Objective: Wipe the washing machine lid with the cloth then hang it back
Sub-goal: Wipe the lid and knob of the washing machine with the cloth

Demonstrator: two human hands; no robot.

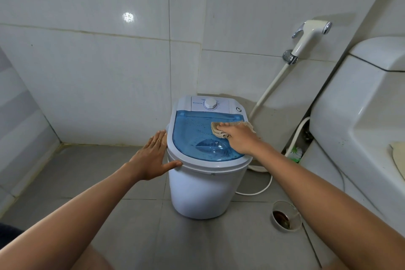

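Cloth (219,131), beige and limp, sits bunched on the wet blue lid (192,136), right rear, under my right hand (238,139), fingers flat together. Left hand (151,158), fingers together, braces the washer (203,188). Light and soft, I judge; pinch any fold.

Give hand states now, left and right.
Left hand: open, flat against the white plastic washing machine rim.
Right hand: open, pressing the beige woven cloth onto the translucent blue lid.
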